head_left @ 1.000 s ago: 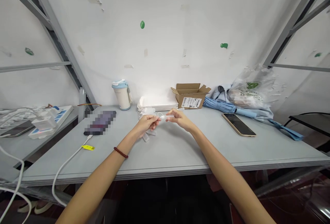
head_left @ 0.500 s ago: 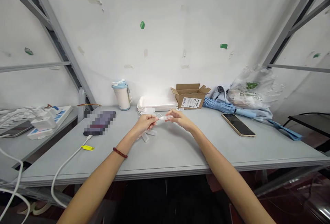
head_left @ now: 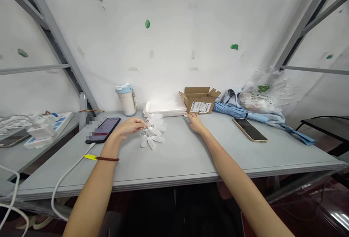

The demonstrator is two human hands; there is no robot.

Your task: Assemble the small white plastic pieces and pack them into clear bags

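Observation:
My left hand [head_left: 128,126] hovers over the grey table [head_left: 177,157] with its fingers pinched on a small white piece at the edge of a pile of several small clear plastic vials [head_left: 152,131]. My right hand [head_left: 194,121] reaches far across the table and rests right in front of the open cardboard box [head_left: 200,99]. Its fingers curl at the box's base; whether they hold anything is hidden.
A phone [head_left: 103,129] on a white cable [head_left: 65,178] lies left of my left hand. A blue-lidded cup [head_left: 126,99] and white tray [head_left: 165,108] stand at the back. Another phone [head_left: 249,129], a blue umbrella [head_left: 245,113] and a plastic bag [head_left: 263,93] lie right.
My hands were together holding a small clear vial. They have parted: the left moved left over the vial pile, the right reached forward to the cardboard box.

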